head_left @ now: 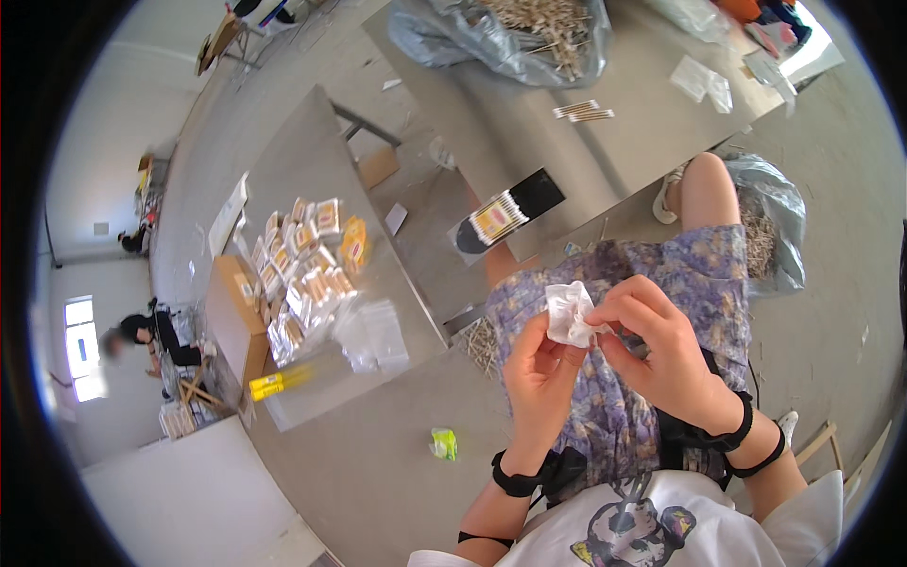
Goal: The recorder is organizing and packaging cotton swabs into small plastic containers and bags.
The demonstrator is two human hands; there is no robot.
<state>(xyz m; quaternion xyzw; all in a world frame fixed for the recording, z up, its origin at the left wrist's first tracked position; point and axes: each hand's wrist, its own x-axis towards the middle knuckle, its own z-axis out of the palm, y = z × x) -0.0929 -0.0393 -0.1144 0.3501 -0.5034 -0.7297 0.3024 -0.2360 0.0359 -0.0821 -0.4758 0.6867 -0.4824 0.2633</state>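
Note:
In front of my lap I hold a small crumpled white tissue [569, 317]. My left hand [540, 380] pinches its lower edge between thumb and fingers. The fingertips of my right hand [664, 352] close on its right side, so both hands are on it. Whether it is paper or thin film I cannot tell for sure. Beyond my hands, at the table's near edge, a flat pack of cotton swabs [496, 219] with a printed yellow band lies on a black holder [539, 193]. A few loose cotton swabs [584, 111] lie farther back on the metal table [614, 161].
A grey plastic bag [425, 38] of swabs stands on the table. Small swab packs [302, 246], clear bags [370, 335] and a cardboard box [238, 307] crowd the left table. Another swab-filled bag [784, 227] is right of my knee. A green wrapper [443, 444] lies on the floor.

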